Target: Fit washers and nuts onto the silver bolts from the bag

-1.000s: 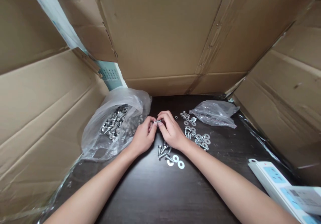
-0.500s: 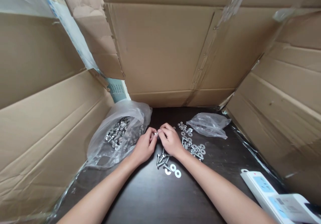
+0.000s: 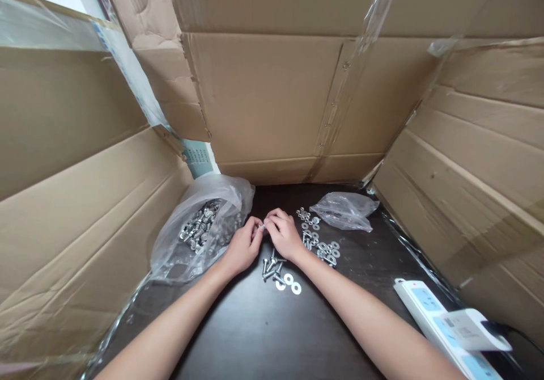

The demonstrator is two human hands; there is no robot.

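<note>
My left hand [image 3: 245, 246] and my right hand [image 3: 284, 235] meet over the dark table, fingertips almost touching. Both are closed in a pinch around a small shiny metal piece [image 3: 262, 227], most of it covered by the fingers; its exact kind does not show. Just below my right hand lie several loose bolts [image 3: 272, 269] and a few flat washers [image 3: 289, 279]. To the right of that hand spreads a heap of bolts and washers [image 3: 326, 249], with small nuts [image 3: 303, 215] behind it. Beside my left hand, an open clear plastic bag [image 3: 164, 255] holds many metal fasteners [image 3: 202, 227].
A crumpled clear bag [image 3: 343, 210] lies at the back right of the table [image 3: 238, 334]. Near the right front sits a white power strip [image 3: 419, 306] with a plugged-in adapter [image 3: 476, 329]. Cardboard walls [image 3: 263, 96] enclose the left, back and right sides.
The camera view has shifted slightly, so the power strip shows further left. Both hands stay together on the small metal piece, with only slight finger movement.
</note>
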